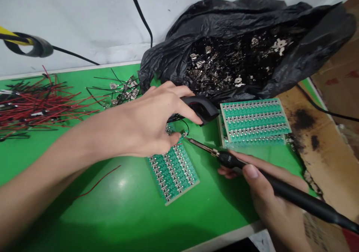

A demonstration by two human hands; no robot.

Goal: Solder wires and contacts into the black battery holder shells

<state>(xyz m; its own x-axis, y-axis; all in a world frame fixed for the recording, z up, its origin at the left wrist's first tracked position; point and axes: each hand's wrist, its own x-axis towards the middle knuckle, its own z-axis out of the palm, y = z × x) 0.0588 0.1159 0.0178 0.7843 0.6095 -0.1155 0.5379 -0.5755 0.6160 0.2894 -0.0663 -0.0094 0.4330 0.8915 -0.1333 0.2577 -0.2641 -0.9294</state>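
My right hand [269,192] grips a black soldering iron [232,162] like a pen. Its tip points left at the upper right edge of a green circuit board [174,169] with rows of small components. Reaching across that board, my left hand [162,121] has its fingers curled about a black plastic tool with a curved body [203,109]; the palm hides much of it. The left thumb is low over the board, beside a short red wire end. Close to the iron's tip, a thin dark wire [186,126] curves upward. The board's far end is hidden under my left hand.
Two stacked circuit boards [255,121] lie at the right. Behind them, an open black plastic bag [224,23] holds many small metal parts with wires. Red and black wires [42,106] pile at left, near metal clips [130,89]. One red wire [98,181] lies in front. Scorched cardboard [314,132] borders the right.
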